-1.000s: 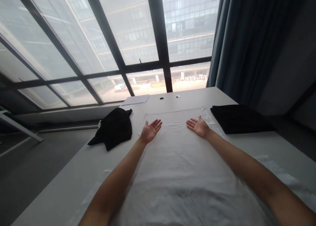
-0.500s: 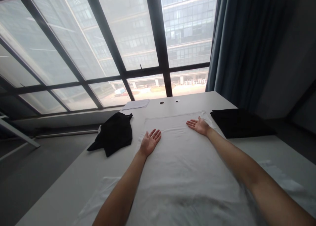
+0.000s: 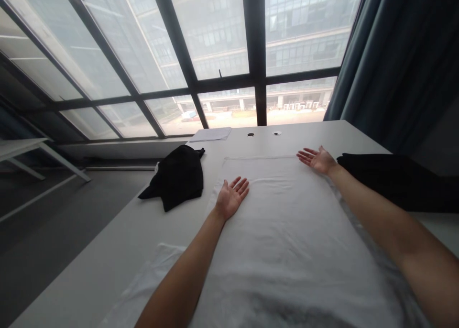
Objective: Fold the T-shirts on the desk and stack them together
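Note:
A white T-shirt (image 3: 283, 223) lies spread out on the white table (image 3: 201, 146), its hem toward the window and a sleeve showing at lower left. My left hand (image 3: 231, 199) is palm up over the shirt's left edge, fingers spread and nothing held. Farther off, by the shirt's far right corner, my right hand (image 3: 317, 160) is also palm up with its fingers stretched out, holding nothing. Whether either hand touches the fabric I cannot tell. The near part of the shirt is shadowed and slightly wrinkled.
A crumpled black garment (image 3: 182, 175) lies on the table's left side, and a folded black cloth (image 3: 387, 175) on the right. Papers (image 3: 211, 134) rest near the window, beside two round cable holes. A blue curtain (image 3: 369, 60) hangs at right; another table (image 3: 25, 146) stands far left.
The view has shifted, so the scene sits further right and a little higher or lower in places. My right hand has moved outward, to the shirt's far right corner; both hands stay open.

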Action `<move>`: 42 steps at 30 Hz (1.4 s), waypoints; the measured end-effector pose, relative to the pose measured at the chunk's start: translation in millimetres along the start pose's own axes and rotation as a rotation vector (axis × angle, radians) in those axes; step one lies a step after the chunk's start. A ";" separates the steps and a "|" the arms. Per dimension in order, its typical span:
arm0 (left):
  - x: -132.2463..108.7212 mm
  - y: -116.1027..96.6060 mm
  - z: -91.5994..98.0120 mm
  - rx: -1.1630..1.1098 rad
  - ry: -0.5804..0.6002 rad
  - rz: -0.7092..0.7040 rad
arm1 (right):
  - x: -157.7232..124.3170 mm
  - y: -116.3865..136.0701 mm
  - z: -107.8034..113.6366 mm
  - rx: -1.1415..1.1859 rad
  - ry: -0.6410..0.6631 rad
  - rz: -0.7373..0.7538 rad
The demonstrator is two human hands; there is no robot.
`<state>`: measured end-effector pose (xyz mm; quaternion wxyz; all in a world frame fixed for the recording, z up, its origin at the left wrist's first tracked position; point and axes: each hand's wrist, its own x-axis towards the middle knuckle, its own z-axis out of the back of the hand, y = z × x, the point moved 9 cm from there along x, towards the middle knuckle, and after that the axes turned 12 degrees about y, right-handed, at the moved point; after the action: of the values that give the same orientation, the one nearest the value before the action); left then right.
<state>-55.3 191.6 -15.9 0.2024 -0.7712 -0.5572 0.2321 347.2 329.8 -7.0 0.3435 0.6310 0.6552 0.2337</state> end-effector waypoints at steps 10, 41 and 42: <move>-2.8 -23.2 14.7 -0.124 -0.078 -0.155 | -84.1 -51.3 -75.7 -0.013 0.254 -0.093; 1.5 -24.5 4.9 0.015 -0.045 -0.112 | -141.5 1.8 37.1 0.082 -0.175 0.048; 2.1 -24.6 5.7 0.016 -0.043 -0.113 | -126.3 6.8 35.9 0.074 -0.181 0.059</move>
<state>-76.9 201.2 -6.8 0.2092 -0.7316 -0.6023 0.2414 374.4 201.1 -6.0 0.3706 0.6809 0.6108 0.1614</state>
